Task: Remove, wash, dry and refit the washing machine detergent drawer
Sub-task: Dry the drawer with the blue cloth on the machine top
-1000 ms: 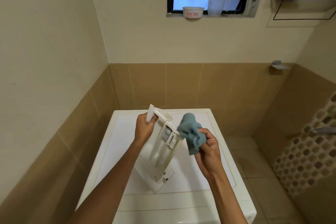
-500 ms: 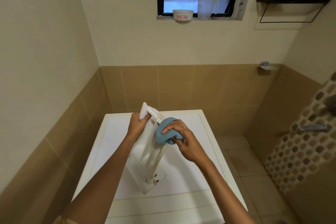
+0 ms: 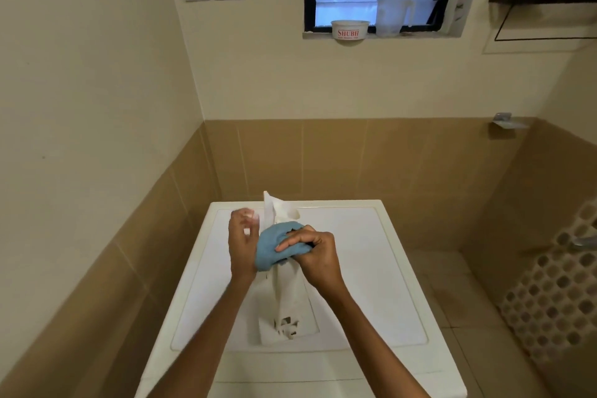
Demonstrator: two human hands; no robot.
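The white detergent drawer [image 3: 284,294] stands on end on the white washing machine top [image 3: 371,268], its lower end resting on the lid. My right hand [image 3: 315,255] grips a bunched blue cloth [image 3: 269,245] and presses it against the drawer's upper half. My left hand [image 3: 242,245] is just left of the drawer, its blurred fingers loosely curled and off the drawer's top end. The cloth hides the drawer's middle.
Tiled walls close in on the left and behind the machine. A white tub [image 3: 350,31] and a clear jug [image 3: 392,16] sit on the window sill. At the right stand a perforated panel [image 3: 555,294] and a tap [image 3: 584,241], with tiled floor below.
My left hand has let go of the drawer's top end and dropped beside it. My right hand has brought the cloth onto the drawer and slid it further down.
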